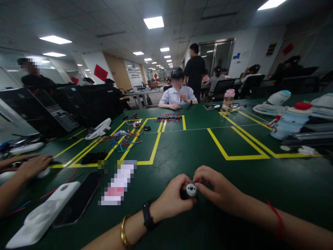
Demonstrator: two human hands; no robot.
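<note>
My left hand is closed around a small motor, a dark cylinder with a round silver end face turned toward me. Small dark holes show in that face. At the motor's upper right edge, the thumb and forefinger of my right hand are bent in and touch it. Whether a wire or other small part lies between those fingertips is hidden. Both hands are just above the green table, near its front edge.
Left of my hands lie a blurred-out paper slip, a black phone and a white handheld fan. Loose wires are farther back. A co-worker's hand is at far left; another person sits opposite. Bottles stand right.
</note>
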